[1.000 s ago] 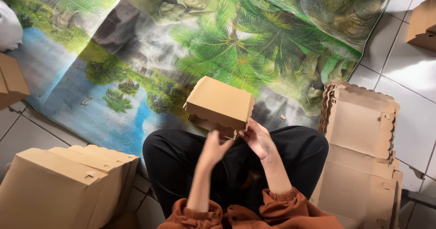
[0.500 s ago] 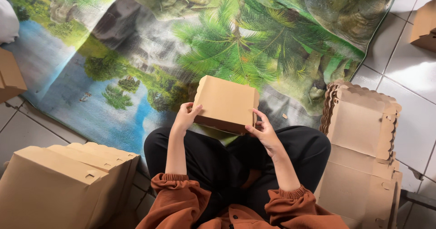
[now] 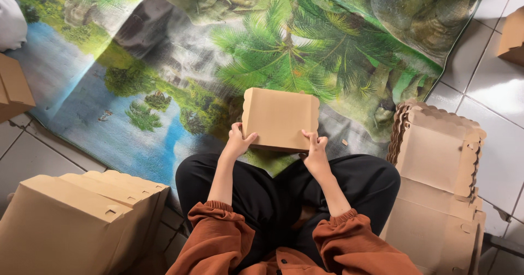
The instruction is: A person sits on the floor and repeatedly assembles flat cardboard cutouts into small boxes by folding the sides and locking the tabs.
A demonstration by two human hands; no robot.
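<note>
Here, both hands hold a folded cardboard box (image 3: 280, 119) above the lap, over the edge of the printed mat (image 3: 164, 62): the left hand (image 3: 238, 142) grasps its lower left corner, the right hand (image 3: 315, 147) its lower right. With each grip only at the near edge, the box could tip forward, or a scalloped flap could spring open.

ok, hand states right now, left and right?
Left hand: closed on the left edge of the folded brown cardboard box.
Right hand: closed on the same box's right edge.
</note>
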